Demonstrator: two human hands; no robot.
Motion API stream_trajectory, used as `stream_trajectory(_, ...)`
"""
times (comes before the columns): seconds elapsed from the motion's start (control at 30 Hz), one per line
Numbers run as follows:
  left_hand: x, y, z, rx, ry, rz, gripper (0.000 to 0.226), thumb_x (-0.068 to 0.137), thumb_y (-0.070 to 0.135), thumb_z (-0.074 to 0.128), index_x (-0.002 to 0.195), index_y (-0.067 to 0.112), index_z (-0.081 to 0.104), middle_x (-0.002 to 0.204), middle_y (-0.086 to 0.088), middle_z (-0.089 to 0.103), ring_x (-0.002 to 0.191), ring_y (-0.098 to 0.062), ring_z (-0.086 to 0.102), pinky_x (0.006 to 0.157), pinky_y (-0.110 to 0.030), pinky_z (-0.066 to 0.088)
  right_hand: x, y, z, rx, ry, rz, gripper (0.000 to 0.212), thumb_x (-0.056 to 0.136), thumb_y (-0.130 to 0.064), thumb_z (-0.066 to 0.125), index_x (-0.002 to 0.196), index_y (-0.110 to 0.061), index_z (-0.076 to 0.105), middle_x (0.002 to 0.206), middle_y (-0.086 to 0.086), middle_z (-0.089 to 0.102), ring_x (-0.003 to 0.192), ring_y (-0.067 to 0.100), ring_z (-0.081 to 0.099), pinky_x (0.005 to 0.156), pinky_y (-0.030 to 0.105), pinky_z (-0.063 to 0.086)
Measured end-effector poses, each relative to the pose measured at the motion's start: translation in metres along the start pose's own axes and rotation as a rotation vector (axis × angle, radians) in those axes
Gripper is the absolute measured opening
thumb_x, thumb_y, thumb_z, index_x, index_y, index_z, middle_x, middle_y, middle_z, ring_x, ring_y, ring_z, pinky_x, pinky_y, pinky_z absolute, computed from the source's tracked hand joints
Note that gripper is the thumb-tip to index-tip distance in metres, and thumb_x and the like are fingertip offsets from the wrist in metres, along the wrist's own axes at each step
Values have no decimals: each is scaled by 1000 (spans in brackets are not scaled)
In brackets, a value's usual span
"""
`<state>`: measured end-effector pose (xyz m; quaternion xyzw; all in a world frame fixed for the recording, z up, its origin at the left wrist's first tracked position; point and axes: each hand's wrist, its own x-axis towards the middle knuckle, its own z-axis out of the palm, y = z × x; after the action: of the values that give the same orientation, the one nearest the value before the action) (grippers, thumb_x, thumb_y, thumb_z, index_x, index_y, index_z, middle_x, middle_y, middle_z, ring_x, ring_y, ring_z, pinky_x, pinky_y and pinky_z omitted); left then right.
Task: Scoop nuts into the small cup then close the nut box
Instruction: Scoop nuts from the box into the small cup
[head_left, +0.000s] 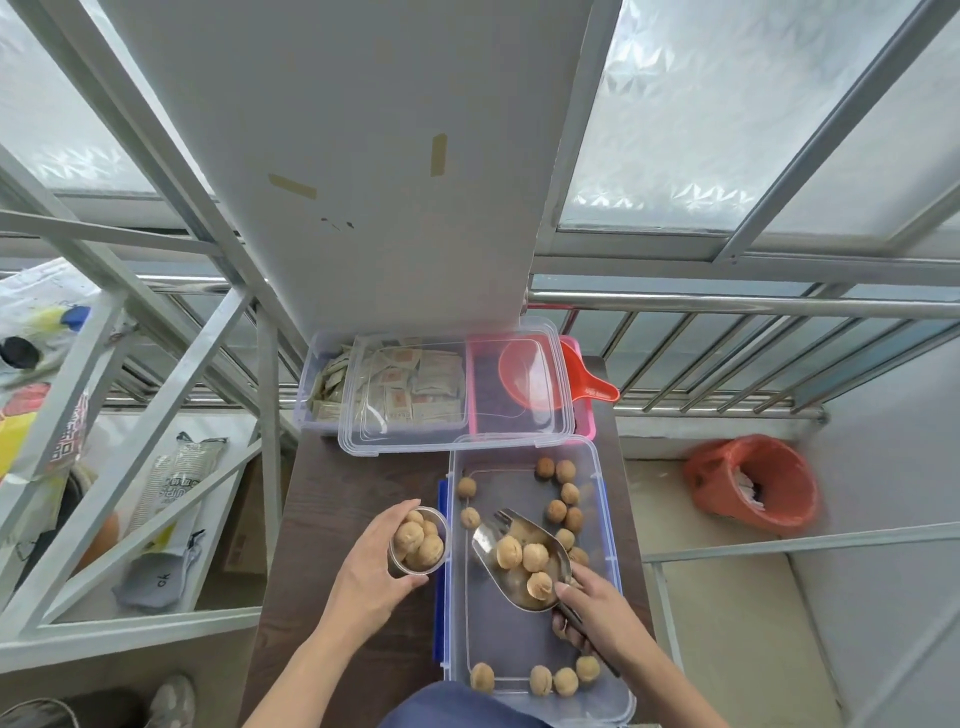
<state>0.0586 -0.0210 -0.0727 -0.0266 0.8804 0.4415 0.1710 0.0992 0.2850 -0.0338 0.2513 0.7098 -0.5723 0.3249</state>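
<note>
- Shelving of white metal bars (171, 395) is seen at the far left, with a printed bag (36, 374) and a wrapped stack of cups (174, 483) lying among it.
- A dark wooden table (332, 493) is set in the middle, narrow and running from near to far.
- The left hand (363, 566) is curled around the small cup (420, 541), which is held upright just left of the nut box and is filled with walnuts to its rim.
- A clear box of sachets (384, 387) is placed at the far end of the table, with a loose clear lid (457, 389) laid across it and across a pink box (584, 415) beside it.
- An orange-red scoop (540, 376) is seen under that lid, its handle sticking out to the right.
- The nut box (530, 561), clear with blue clips, lies open on the near right part of the table; walnuts (563, 493) are scattered along its right side and near end.
- A metal scoop (522, 564) holding three walnuts is held over the box interior, tilted with its mouth toward the cup.
- The right hand (597, 608) is closed on the scoop's handle, the thumb resting at the bowl's rear edge.
- An orange bin (753, 486) is seen on the floor at the right.
</note>
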Motion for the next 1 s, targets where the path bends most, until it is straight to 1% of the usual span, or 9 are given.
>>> stream_trajectory(0.1, 1, 1, -1, -5, -12, 1, 97, 71, 13, 96, 147, 47, 47, 144, 28, 52, 134, 0, 53, 107, -9, 43, -11, -21, 5, -91, -27, -105, 24, 98, -22, 52, 116, -21, 68, 83, 16, 69, 74, 25, 55, 65, 35, 45)
stream_trajectory(0.17, 2, 3, -1, -11, -14, 8, 98, 70, 10, 96, 146, 48, 48, 144, 27, 54, 134, -2, 54, 110, -16, 46, -15, -36, 11, -188, -70, -161, 27, 98, -27, 52, 117, -36, 68, 71, 6, 69, 60, 9, 57, 56, 22, 46)
stream_trajectory(0.23, 2, 6, -1, -20, -12, 17, 98, 69, 8, 95, 146, 48, 48, 144, 25, 55, 134, -4, 55, 114, -26, 47, -16, -51, 18, -291, -104, -172, 29, 100, -31, 50, 123, -43, 63, 64, -1, 67, 52, 6, 54, 53, 24, 48)
stream_trajectory(0.37, 1, 9, -1, -40, -2, 29, 94, 70, 5, 93, 147, 38, 51, 145, 17, 57, 135, -9, 56, 116, -36, 48, -21, -74, 35, -685, -37, -254, 31, 100, -44, 42, 130, -43, 46, 92, 3, 77, 91, 24, 71, 91, 48, 56)
stream_trajectory(0.43, 0, 9, -1, -60, 2, 32, 93, 70, 2, 91, 148, 35, 51, 145, 14, 57, 136, -11, 56, 116, -38, 48, -25, -83, 43, -792, 8, -280, 34, 100, -46, 40, 134, -44, 39, 103, 5, 76, 96, 32, 70, 88, 52, 58)
stream_trajectory(0.57, 1, 12, -3, -60, -1, 22, 94, 71, 2, 89, 148, 37, 49, 145, 18, 54, 135, -7, 54, 116, -31, 46, -27, -93, 48, -966, 75, -312, 39, 104, -43, 40, 142, -40, 32, 103, 5, 76, 87, 30, 72, 76, 49, 61)
stream_trajectory(0.73, 2, 12, -4, -60, -22, 22, 92, 74, 1, 87, 151, 34, 47, 147, 17, 51, 136, -8, 53, 117, -29, 45, -29, -99, 47, -1074, 139, -302, 50, 105, -42, 38, 153, -36, 26, 109, 5, 76, 92, 32, 72, 76, 46, 60)
stream_trajectory(0.9, 5, 4, -3, -97, -38, 4, 97, 73, 3, 89, 149, 42, 44, 149, 17, 50, 137, -7, 52, 118, -32, 44, -33, -103, 52, -1132, 168, -299, 57, 108, -41, 36, 161, -30, 19, 110, 4, 74, 93, 31, 71, 76, 44, 60)
stream_trajectory(1.0, 7, -5, -3, -139, -24, 1, 101, 71, 4, 90, 145, 53, 42, 148, 18, 52, 136, -2, 52, 115, -21, 42, -35, -104, 58, -1160, 204, -309, 58, 109, -35, 36, 163, -26, 16, 111, 5, 72, 93, 31, 70, 70, 43, 57)
